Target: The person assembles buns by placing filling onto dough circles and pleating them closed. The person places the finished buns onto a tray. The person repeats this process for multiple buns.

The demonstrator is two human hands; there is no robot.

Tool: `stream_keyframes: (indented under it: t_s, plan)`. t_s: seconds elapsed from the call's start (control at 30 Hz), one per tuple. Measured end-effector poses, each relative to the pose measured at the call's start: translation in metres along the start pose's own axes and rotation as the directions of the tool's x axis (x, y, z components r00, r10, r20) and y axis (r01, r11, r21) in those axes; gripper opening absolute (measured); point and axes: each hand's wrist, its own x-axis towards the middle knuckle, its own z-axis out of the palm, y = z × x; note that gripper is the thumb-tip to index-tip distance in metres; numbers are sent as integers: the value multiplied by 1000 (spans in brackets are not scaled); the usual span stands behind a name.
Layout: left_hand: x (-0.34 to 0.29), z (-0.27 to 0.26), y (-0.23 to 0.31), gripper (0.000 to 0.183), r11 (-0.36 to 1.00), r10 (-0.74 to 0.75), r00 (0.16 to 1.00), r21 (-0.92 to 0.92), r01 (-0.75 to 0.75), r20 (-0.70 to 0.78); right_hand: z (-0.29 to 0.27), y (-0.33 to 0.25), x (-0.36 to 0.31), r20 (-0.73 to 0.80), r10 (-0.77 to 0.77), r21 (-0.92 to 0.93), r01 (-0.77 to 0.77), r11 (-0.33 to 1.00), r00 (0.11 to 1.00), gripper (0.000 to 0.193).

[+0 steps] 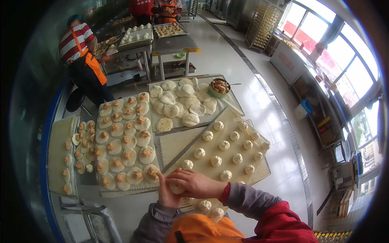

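Just above my orange apron, both hands are closed around a dough bun. My left hand cups it from the left, while my right hand lies over its top with the fingers bent on the dough. Most of the bun is hidden by the fingers. Left of the hands, a tray holds rows of flat dough rounds, each with a lump of orange-brown filling. To the right, a slanted tray bears several pleated, closed buns.
Plain dough rounds overlap on a tray farther back, beside a green bowl of filling with a spoon. More filled rounds lie at far left. A co-worker stands at a back-left table. A metal stool is at lower left.
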Motion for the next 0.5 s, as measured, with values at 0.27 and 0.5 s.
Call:
stream_keyframes:
  t_s: [0.27, 0.5]
  plan:
    - [22, -2, -76, 59, 920, 230, 953, 363, -148, -195, -144, 256, -116, -268, 685, 214, -652, 728, 677, 49]
    - [-52, -71, -98, 39, 882, 451, 643, 420, -214, -619, -157, 406, -129, -362, 520, -173, -604, 778, 774, 48]
